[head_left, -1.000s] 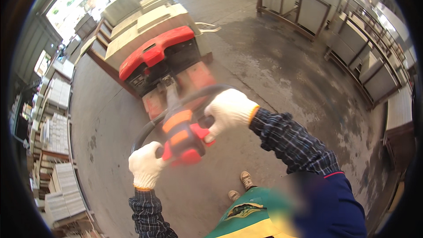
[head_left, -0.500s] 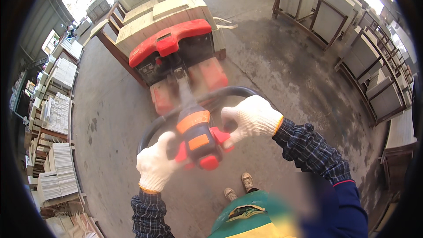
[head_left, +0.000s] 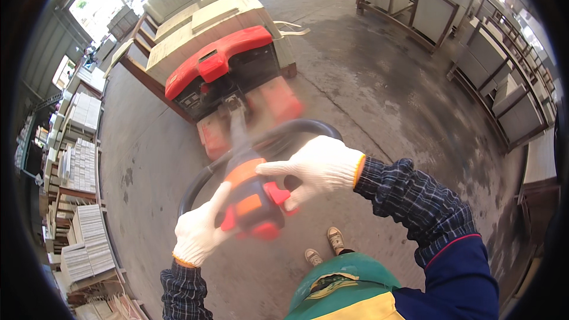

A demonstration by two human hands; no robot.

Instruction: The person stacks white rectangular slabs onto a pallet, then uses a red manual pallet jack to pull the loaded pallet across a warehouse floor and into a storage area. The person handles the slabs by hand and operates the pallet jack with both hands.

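In front of me is a red and black electric pallet truck [head_left: 216,65], its tiller tilted toward me. The tiller's control handle [head_left: 248,206] is black with orange panels and red levers, ringed by a black loop bar [head_left: 317,125]. My left hand [head_left: 198,234], in a white knit glove, is closed round the handle's left side. On the right side my right hand [head_left: 323,163], gloved alike, is closed too, its thumb lying across the orange upper part and its fingers by the red lever. The fingertips of both hands are partly hidden. Pale stone-like slabs [head_left: 189,38] are loaded beyond the truck body.
A brown rack frame [head_left: 157,92] borders the load's left side. More racks of slabs [head_left: 435,15] stand at far right, with another rack [head_left: 498,83] nearer. Stacked pale tiles [head_left: 86,243] line the left. My shoes [head_left: 335,238] are on the concrete floor [head_left: 361,83].
The handle and both hands have shifted slightly left in view. My right thumb has moved up onto the handle's orange part. The truck and load also sit a little farther left.
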